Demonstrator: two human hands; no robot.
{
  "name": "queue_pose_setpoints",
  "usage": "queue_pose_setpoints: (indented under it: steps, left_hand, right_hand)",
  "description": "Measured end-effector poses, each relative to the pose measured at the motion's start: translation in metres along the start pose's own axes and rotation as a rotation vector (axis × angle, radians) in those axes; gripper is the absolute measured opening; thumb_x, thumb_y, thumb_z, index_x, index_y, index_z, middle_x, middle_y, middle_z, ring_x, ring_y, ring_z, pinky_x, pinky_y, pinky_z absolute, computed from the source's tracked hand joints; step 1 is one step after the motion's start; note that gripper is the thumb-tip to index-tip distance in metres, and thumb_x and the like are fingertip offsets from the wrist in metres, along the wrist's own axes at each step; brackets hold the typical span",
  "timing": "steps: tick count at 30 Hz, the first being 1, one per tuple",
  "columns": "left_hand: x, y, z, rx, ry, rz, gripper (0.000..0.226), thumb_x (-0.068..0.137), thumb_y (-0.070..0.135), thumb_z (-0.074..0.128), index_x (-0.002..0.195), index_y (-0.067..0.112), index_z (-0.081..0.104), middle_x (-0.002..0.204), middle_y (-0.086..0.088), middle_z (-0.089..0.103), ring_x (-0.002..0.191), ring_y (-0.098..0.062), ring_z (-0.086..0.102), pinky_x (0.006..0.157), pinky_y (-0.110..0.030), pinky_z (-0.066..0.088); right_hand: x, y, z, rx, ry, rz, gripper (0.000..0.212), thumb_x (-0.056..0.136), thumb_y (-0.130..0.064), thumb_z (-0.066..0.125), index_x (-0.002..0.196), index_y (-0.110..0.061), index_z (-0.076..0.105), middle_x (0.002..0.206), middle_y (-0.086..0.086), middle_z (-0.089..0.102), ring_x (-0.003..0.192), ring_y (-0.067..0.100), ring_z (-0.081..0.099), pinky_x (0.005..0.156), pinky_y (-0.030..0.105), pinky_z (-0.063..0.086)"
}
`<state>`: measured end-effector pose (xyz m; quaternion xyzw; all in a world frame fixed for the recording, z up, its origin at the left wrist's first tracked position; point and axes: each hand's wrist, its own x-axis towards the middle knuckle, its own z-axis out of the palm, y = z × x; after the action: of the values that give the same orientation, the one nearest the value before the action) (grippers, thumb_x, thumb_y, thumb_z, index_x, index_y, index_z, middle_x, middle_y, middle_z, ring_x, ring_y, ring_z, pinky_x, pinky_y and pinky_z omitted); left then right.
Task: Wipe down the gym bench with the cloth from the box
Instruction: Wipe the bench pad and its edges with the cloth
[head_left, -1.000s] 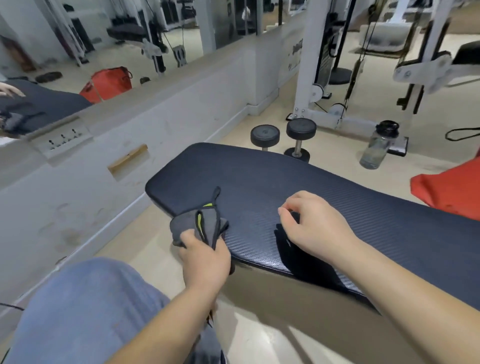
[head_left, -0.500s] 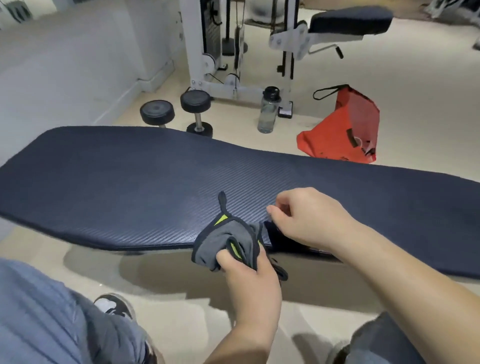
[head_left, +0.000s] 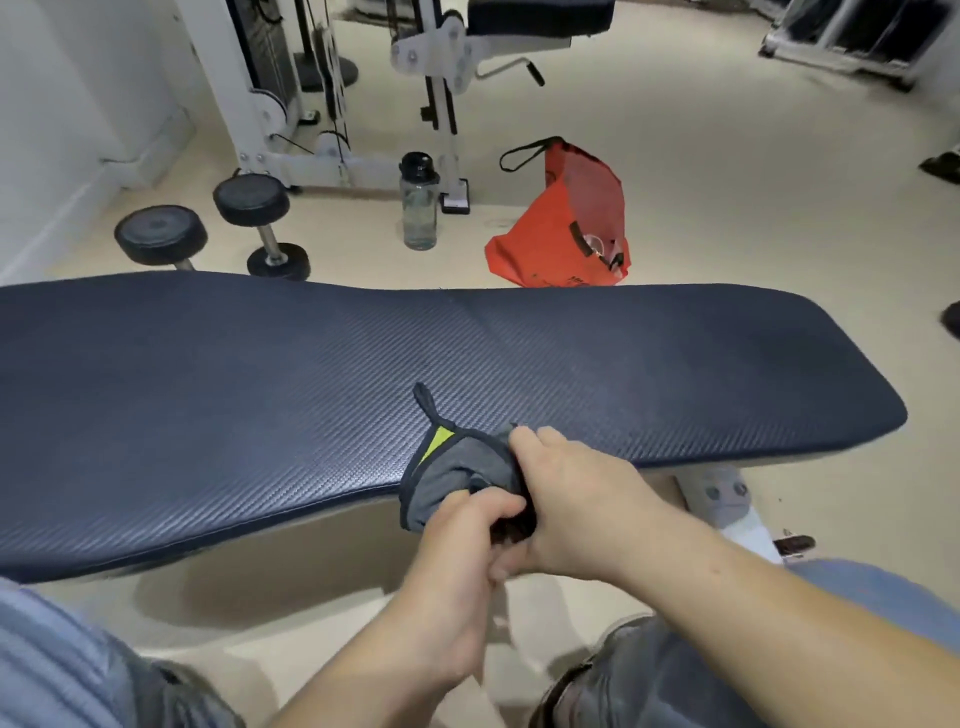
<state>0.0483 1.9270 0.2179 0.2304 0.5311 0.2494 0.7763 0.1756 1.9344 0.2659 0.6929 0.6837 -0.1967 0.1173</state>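
Both hands bunch the grey cloth (head_left: 457, 470) at the near edge of the gym bench (head_left: 363, 395), right of centre: left hand (head_left: 457, 566) gripping it from below, right hand (head_left: 571, 504) closed over its right side. Looks like the cloth is being gathered or re-folded before a stroke; next it needs pressing flat to the pad and sweeping along its length. Count: one bench, one cloth, two dumbbells (head_left: 208, 228) far left, one bottle (head_left: 418, 202), one orange bag (head_left: 571, 223); no box in view.

Your grey cloth (head_left: 451, 475), dark-edged with a lime patch, sat bunched at the near edge of the flat navy bench (head_left: 291, 384).
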Motion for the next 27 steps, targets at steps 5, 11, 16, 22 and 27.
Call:
queue_pose_setpoints:
  steps: [5,11,16,22,27]
  left_hand:
    - [-0.025,0.04,-0.033,0.543,-0.107,-0.011,0.003,0.079,0.033,0.062,0.081,0.034,0.065,0.089,0.005,0.064,0.086,-0.019,0.054,0.076,-0.037,0.038]
    - [-0.019,0.071,-0.046,0.713,0.166,0.272,0.026,0.095,0.017,0.055,0.082,0.018,0.077,0.073,-0.005,0.079,0.065,-0.017,0.072,0.068,-0.03,0.056]
    - [-0.005,0.071,-0.024,0.927,0.129,0.446,0.03,0.086,0.019,0.049,0.08,0.033,0.074,0.069,0.006,0.077,0.073,-0.02,0.076,0.078,-0.043,0.063]
    - [0.017,0.045,0.059,1.212,0.023,0.671,0.024,0.085,0.018,0.053,0.087,0.029,0.074,0.067,0.014,0.066,0.075,-0.02,0.064,0.078,-0.035,0.058]
    - [0.036,0.021,0.124,1.284,-0.109,0.733,0.025,0.085,0.017,0.052,0.09,0.027,0.074,0.079,0.012,0.069,0.082,-0.02,0.066,0.079,-0.036,0.058]
  right_hand:
    - [0.028,-0.016,0.027,-0.197,0.284,0.008,0.059,0.083,-0.048,0.078,0.119,-0.017,0.042,0.117,0.003,0.052,0.109,0.025,0.06,0.078,0.04,0.047]
    - [0.036,0.0,0.02,-0.305,0.212,-0.059,0.037,0.088,-0.027,0.071,0.115,-0.016,0.049,0.117,0.004,0.062,0.106,0.029,0.067,0.069,0.036,0.036]
    - [0.026,0.049,-0.008,-0.376,0.09,-0.059,0.031,0.088,-0.041,0.064,0.105,-0.021,0.048,0.111,0.003,0.066,0.099,0.032,0.069,0.069,0.036,0.045]
    - [-0.007,0.158,-0.032,-0.362,0.07,0.226,0.047,0.081,-0.051,0.069,0.101,-0.022,0.038,0.104,-0.001,0.06,0.096,0.03,0.067,0.065,0.034,0.04]
    - [-0.048,0.237,0.014,-0.032,0.327,0.538,0.042,0.083,-0.026,0.069,0.109,-0.019,0.036,0.109,0.005,0.049,0.093,0.037,0.066,0.063,0.038,0.045]
